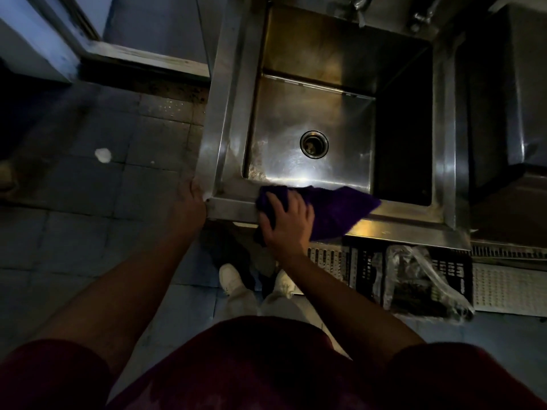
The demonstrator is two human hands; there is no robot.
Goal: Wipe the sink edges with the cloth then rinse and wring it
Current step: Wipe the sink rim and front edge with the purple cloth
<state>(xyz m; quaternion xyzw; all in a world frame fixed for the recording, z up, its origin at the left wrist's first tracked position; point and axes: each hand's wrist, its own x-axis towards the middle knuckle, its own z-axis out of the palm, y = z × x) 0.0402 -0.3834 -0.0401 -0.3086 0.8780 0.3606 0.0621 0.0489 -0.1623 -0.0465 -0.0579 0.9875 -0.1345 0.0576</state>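
Observation:
A deep stainless steel sink (228,113) fills the upper middle of the head view, with a round drain (314,143) in its floor. A purple cloth (334,213) lies spread over the sink's front rim. My right hand (285,224) presses flat on the cloth's left part, fingers spread and curled over its edge. My left hand (189,202) rests against the sink's front left corner, its fingers hidden behind the corner. The basin looks dry and holds nothing.
Taps (359,7) stand at the sink's back edge. A second steel unit (521,99) adjoins on the right. Below the front rim, a black crate (414,279) with clear plastic sits on a perforated floor grate (503,291). A white blob (103,155) lies on the tiled floor at left.

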